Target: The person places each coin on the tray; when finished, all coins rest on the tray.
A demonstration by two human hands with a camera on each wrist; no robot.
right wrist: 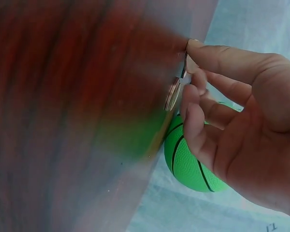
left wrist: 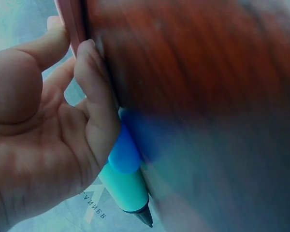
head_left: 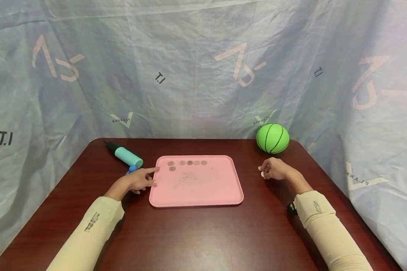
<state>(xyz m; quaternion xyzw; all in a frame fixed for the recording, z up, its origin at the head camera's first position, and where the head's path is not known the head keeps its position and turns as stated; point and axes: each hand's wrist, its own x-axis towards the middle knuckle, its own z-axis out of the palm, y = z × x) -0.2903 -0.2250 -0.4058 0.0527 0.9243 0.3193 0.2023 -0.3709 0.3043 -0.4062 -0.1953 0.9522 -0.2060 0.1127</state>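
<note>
A pink tray [head_left: 208, 188] lies on the table, with several coins [head_left: 190, 163] flat in a row near its far edge and another just in front of the row's left end. My left hand [head_left: 140, 180] touches the tray's left rim with index finger and thumb, the other fingers bent beside it. To the right of the tray, my right hand [head_left: 274, 168] hovers over or near the tabletop, pinching a coin [right wrist: 185, 65] between thumb and finger. A second coin [right wrist: 173, 94] shows edge-on by its lower fingertips; whether they touch it I cannot tell.
A green ball [head_left: 273, 138] with black lines sits at the far right corner. Left of the tray lies a teal cylinder [head_left: 129, 157] with a black pointed end. A blue rounded object [head_left: 132, 168] is partly hidden by the left hand. Grey printed cloth [head_left: 196, 94] hangs behind the table.
</note>
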